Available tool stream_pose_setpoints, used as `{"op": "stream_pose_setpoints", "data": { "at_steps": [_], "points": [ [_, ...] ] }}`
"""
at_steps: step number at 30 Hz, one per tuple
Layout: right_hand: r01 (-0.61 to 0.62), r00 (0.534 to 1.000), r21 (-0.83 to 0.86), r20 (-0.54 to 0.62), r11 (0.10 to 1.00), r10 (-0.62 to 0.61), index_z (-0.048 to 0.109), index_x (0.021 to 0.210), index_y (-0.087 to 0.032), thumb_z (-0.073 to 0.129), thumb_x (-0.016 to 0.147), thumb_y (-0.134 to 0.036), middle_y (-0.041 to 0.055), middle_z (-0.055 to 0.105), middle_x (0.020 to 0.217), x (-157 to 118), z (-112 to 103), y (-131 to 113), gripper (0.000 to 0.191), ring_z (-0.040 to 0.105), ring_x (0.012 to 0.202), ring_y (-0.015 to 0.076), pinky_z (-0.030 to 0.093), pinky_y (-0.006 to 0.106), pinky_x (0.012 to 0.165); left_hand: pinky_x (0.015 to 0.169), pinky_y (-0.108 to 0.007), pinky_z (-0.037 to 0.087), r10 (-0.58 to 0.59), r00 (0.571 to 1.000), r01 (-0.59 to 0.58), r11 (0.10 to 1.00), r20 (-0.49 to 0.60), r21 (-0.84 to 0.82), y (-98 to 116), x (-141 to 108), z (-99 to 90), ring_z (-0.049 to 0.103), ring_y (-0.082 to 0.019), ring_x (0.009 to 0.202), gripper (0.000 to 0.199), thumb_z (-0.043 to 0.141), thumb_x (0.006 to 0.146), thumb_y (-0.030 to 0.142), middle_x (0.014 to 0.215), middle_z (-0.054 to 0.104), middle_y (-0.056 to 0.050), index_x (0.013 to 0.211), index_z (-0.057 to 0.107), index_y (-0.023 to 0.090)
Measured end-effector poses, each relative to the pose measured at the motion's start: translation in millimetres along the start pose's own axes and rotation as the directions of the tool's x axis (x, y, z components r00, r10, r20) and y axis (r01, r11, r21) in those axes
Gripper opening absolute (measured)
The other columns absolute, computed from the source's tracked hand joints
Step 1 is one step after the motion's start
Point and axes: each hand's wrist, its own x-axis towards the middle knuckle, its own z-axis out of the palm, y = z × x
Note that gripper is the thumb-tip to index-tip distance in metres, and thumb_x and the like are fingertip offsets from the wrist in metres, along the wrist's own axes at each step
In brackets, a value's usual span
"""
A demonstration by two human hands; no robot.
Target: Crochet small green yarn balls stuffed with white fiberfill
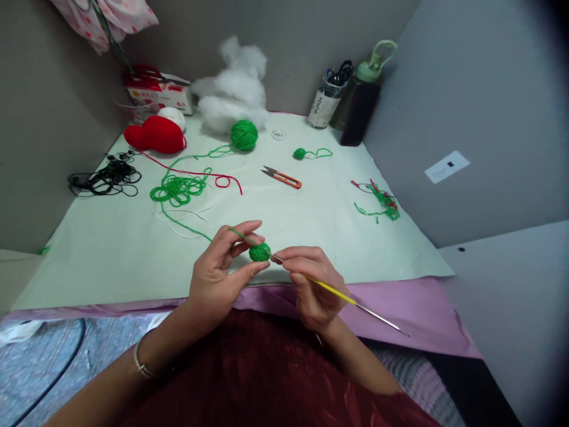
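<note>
Above the table's front edge, my left hand point(217, 274) pinches a small green crocheted piece point(259, 252) between thumb and fingers. Green yarn runs over its index finger and back to a loose green tangle point(178, 188) on the table. My right hand point(315, 284) is closed on a yellow-handled crochet hook point(331, 289), whose tip meets the right side of the green piece. The hook's other metal end points down to the right. A green yarn ball point(244, 135) lies farther back, joined to the tangle by a strand.
Orange-handled snips point(282, 177) lie mid-table. Red yarn point(155, 134), black yarn point(111, 176) and a box point(162, 95) are left; white stuffing point(237, 89) is behind. A pen holder point(324, 107), bottle point(370, 71), phone point(360, 112) and yarn scraps point(384, 201) stand or lie right.
</note>
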Motion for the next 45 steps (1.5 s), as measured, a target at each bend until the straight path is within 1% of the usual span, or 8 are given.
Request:
{"op": "stream_pose_setpoints", "data": {
  "at_steps": [8,14,19,23,26,29,35,45],
  "points": [
    [-0.058,0.998,0.095,-0.030,0.994,0.061,0.073,0.115,-0.028,0.057,0.099,-0.014,0.0044,0.078,0.104,-3.4,2.9,4.5,0.027,0.074,0.093,0.0185,0.064,0.036,0.075,0.105,-0.033,0.058,0.033,0.999,-0.034,0.998,0.022,0.055,-0.2,-1.3,-1.7,0.068,-0.017,0.108,0.051,0.083,0.081,0.011,0.106,0.065,-0.002,0.126,0.073,0.033],
    [-0.007,0.996,0.097,-0.086,0.995,0.015,0.076,0.113,-0.028,0.060,0.099,-0.017,0.0054,0.079,0.106,-5.0,8.5,8.1,0.024,0.074,0.091,0.0172,0.063,0.033,0.073,0.101,-0.032,0.059,-0.130,0.991,0.130,0.990,0.007,-0.058,3.1,-2.7,0.6,0.071,-0.017,0.103,0.039,0.085,0.080,0.017,0.110,0.070,-0.003,0.116,0.076,0.028],
    [-0.113,0.994,0.187,0.032,0.976,0.109,0.077,0.107,-0.027,0.060,0.100,-0.020,0.0047,0.079,0.098,3.3,1.3,12.5,0.019,0.076,0.091,0.0192,0.064,0.036,0.076,0.096,-0.032,0.060,-0.250,0.967,0.253,0.961,0.041,-0.107,9.3,1.4,-1.3,0.072,-0.018,0.098,0.038,0.088,0.076,0.021,0.100,0.073,-0.003,0.112,0.077,0.024],
    [0.090,0.994,-0.128,0.079,0.988,-0.080,0.073,0.119,-0.030,0.063,0.097,-0.016,0.0057,0.078,0.109,-1.8,-0.1,12.2,0.028,0.075,0.096,0.0196,0.066,0.035,0.077,0.087,-0.026,0.060,-0.312,0.950,0.310,0.927,0.025,-0.212,9.1,3.4,1.3,0.071,-0.014,0.089,0.044,0.089,0.074,0.021,0.093,0.071,-0.001,0.116,0.075,0.023],
    [0.293,0.956,-0.402,0.098,0.868,-0.277,0.071,0.126,-0.029,0.071,0.090,-0.010,0.0070,0.077,0.111,-10.4,5.5,11.6,0.041,0.074,0.100,0.0213,0.067,0.034,0.079,0.082,-0.021,0.057,-0.342,0.939,0.336,0.894,0.032,-0.296,7.7,1.3,5.4,0.068,-0.012,0.086,0.047,0.088,0.077,0.022,0.091,0.068,0.000,0.121,0.074,0.025],
    [0.305,0.945,-0.431,0.024,0.849,-0.327,0.069,0.132,-0.031,0.073,0.087,-0.007,0.0059,0.076,0.110,-14.0,10.6,14.1,0.050,0.073,0.099,0.0218,0.067,0.034,0.079,0.079,-0.020,0.054,-0.421,0.900,0.431,0.817,0.114,-0.384,8.5,-0.1,7.2,0.065,-0.011,0.083,0.049,0.088,0.077,0.025,0.091,0.066,0.000,0.125,0.074,0.026],
    [0.160,0.987,-0.091,0.016,0.983,-0.159,0.069,0.134,-0.038,0.066,0.095,-0.012,0.0028,0.076,0.112,-4.4,8.5,21.9,0.047,0.074,0.098,0.0194,0.066,0.033,0.078,0.084,-0.026,0.053,-0.545,0.768,0.639,0.611,0.337,-0.467,10.7,7.5,1.0,0.067,-0.016,0.090,0.058,0.086,0.076,0.033,0.105,0.072,-0.007,0.131,0.071,0.020],
    [-0.120,0.992,0.157,0.053,0.980,0.113,0.076,0.114,-0.028,0.062,0.097,-0.012,0.0037,0.079,0.100,5.2,-11.1,5.7,0.028,0.075,0.093,0.0183,0.064,0.036,0.078,0.081,-0.022,0.046,-0.506,0.826,0.563,0.763,0.248,-0.317,12.1,14.1,-7.5,0.056,-0.012,0.086,0.053,0.087,0.072,0.022,0.095,0.062,-0.001,0.125,0.077,0.027]
  ]
}}
